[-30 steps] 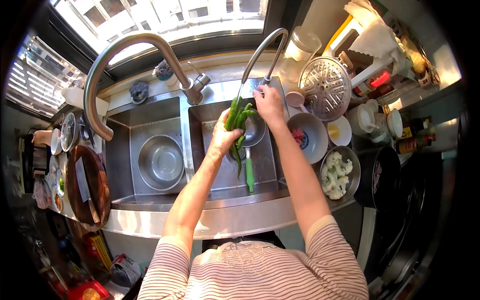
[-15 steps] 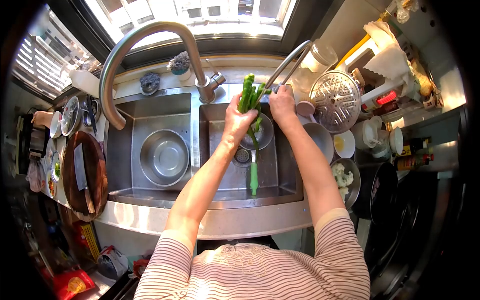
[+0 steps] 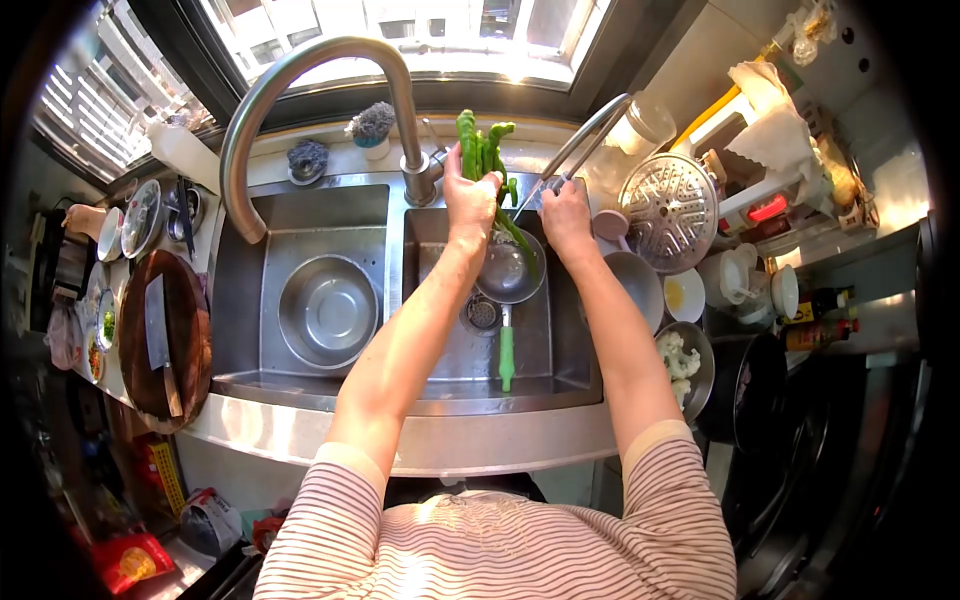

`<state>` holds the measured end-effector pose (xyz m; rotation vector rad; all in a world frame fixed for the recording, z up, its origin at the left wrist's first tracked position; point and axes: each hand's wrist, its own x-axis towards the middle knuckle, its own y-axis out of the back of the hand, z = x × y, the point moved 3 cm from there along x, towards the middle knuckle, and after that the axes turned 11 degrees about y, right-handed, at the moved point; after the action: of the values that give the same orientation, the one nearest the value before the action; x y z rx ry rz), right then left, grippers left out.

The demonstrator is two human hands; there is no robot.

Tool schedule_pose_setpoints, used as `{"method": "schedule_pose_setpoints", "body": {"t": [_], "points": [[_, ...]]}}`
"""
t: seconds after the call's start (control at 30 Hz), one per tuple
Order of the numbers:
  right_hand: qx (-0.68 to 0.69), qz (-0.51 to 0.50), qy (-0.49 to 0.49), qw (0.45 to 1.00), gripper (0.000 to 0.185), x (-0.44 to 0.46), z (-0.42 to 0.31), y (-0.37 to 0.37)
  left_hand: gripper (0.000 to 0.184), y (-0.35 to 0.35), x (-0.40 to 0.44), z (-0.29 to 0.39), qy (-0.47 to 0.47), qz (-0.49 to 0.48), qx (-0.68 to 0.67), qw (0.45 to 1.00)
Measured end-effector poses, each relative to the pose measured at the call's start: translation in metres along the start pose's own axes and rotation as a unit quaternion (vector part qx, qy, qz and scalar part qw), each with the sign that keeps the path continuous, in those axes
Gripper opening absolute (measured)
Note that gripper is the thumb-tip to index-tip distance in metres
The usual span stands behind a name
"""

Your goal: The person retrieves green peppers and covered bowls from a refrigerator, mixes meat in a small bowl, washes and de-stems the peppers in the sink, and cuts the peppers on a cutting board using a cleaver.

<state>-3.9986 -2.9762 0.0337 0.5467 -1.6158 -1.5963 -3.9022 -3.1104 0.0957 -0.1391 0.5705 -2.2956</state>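
My left hand (image 3: 470, 200) is closed around a bunch of long green vegetables (image 3: 484, 150), held upright over the right basin. Thin ends of the bunch hang below my palm. By the back right edge, my right hand (image 3: 566, 215) is closed at the lower end of a thin curved faucet (image 3: 590, 130); the exact part under its fingers is partly hidden. A thin bright line, perhaps water, runs from the spout toward the vegetables. Beneath my left hand a round metal scoop (image 3: 510, 275) with a green handle (image 3: 507, 365) lies in the right basin (image 3: 560, 350).
A metal bowl (image 3: 328, 312) sits in the left basin (image 3: 300, 220) beneath a large arched faucet (image 3: 235, 130). To the left, a knife (image 3: 157, 320) lies on a round wooden board (image 3: 190, 340). A perforated disc (image 3: 668, 215) and cauliflower (image 3: 680, 362) in a bowl stand right.
My left hand has risen slightly and shifted left with the vegetables, turning so its back shows more. My right hand has barely moved. The view has shifted a little.
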Motion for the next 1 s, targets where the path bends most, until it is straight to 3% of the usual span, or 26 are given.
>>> {"method": "schedule_pose_setpoints", "body": {"t": [0.13, 0.2, 0.23, 0.27, 0.3, 0.33, 0.37, 0.43, 0.53, 0.6, 0.63, 0.67, 0.7, 0.73, 0.77, 0.8, 0.87, 0.9, 0.93, 1.0], "points": [[-0.039, 0.001, 0.034, 0.999, 0.012, 0.004, 0.003, -0.004, 0.047, 0.011, -0.008, 0.019, -0.041, -0.031, 0.004, 0.999], [0.005, 0.053, 0.082, 0.995, 0.011, 0.002, 0.009, -0.011, 0.048, 0.026, -0.028, 0.024, -0.019, -0.026, 0.109, 0.994], [0.087, 0.103, 0.037, 0.990, 0.011, 0.001, 0.014, -0.012, 0.050, 0.041, -0.029, 0.005, -0.079, -0.016, 0.159, 0.984], [0.148, 0.050, -0.120, 0.980, 0.017, -0.001, 0.007, 0.011, 0.054, 0.052, -0.042, 0.002, -0.031, -0.003, 0.222, 0.975], [0.213, 0.089, -0.176, 0.957, 0.026, -0.001, 0.020, -0.001, 0.057, 0.065, -0.050, -0.015, -0.058, 0.034, 0.280, 0.958], [0.239, 0.127, -0.200, 0.942, 0.025, -0.001, 0.030, -0.009, 0.057, 0.071, -0.065, -0.011, 0.018, 0.009, 0.216, 0.976], [0.212, 0.118, -0.224, 0.944, 0.023, 0.000, 0.039, -0.022, 0.057, 0.080, -0.073, -0.025, 0.025, 0.013, 0.160, 0.987], [0.232, 0.113, -0.269, 0.928, 0.025, 0.002, 0.046, -0.038, 0.058, 0.089, -0.110, -0.012, 0.029, 0.016, 0.205, 0.978], [0.282, 0.116, -0.303, 0.903, 0.042, -0.006, 0.056, -0.054, 0.058, 0.115, -0.106, -0.044, 0.033, -0.027, 0.173, 0.984], [0.238, 0.164, -0.298, 0.910, 0.053, -0.025, 0.030, -0.025, 0.057, 0.109, -0.119, 0.006, 0.006, -0.057, 0.146, 0.988], [0.305, 0.229, -0.271, 0.884, 0.047, -0.033, 0.013, -0.012, 0.060, 0.106, -0.127, 0.033, 0.057, -0.099, 0.141, 0.983], [0.331, 0.250, -0.276, 0.867, 0.044, -0.045, -0.019, 0.017, 0.060, 0.108, -0.128, 0.047, 0.006, -0.107, 0.170, 0.980], [0.344, 0.269, -0.276, 0.857, 0.043, -0.056, -0.040, 0.024, 0.060, 0.118, -0.122, 0.038, 0.033, -0.095, 0.173, 0.980], [0.295, 0.281, -0.233, 0.883, 0.039, -0.064, -0.052, 0.013, 0.059, 0.132, -0.114, 0.032, 0.055, -0.085, 0.175, 0.979], [0.357, 0.259, -0.196, 0.876, 0.036, -0.072, -0.071, 0.013, 0.059, 0.145, -0.115, 0.043, 0.085, -0.054, 0.181, 0.978], [0.415, 0.234, -0.163, 0.864, 0.033, -0.078, -0.097, 0.013, 0.059, 0.157, -0.117, 0.053, 0.020, -0.032, 0.217, 0.975], [0.626, 0.019, -0.160, 0.763, 0.026, -0.080, -0.167, 0.060, 0.058, 0.183, -0.120, 0.091, -0.021, -0.088, 0.192, 0.977], [0.662, -0.018, -0.096, 0.743, 0.021, -0.077, -0.204, 0.089, 0.057, 0.199, -0.124, 0.119, 0.006, -0.069, 0.198, 0.978], [0.627, -0.037, -0.012, 0.778, 0.018, -0.071, -0.239, 0.129, 0.057, 0.217, -0.121, 0.140, -0.041, -0.064, 0.169, 0.983], [0.632, -0.095, 0.092, 0.764, 0.019, -0.060, -0.296, 0.195, 0.058, 0.260, -0.112, 0.184, -0.055, -0.045, 0.087, 0.994]]}}
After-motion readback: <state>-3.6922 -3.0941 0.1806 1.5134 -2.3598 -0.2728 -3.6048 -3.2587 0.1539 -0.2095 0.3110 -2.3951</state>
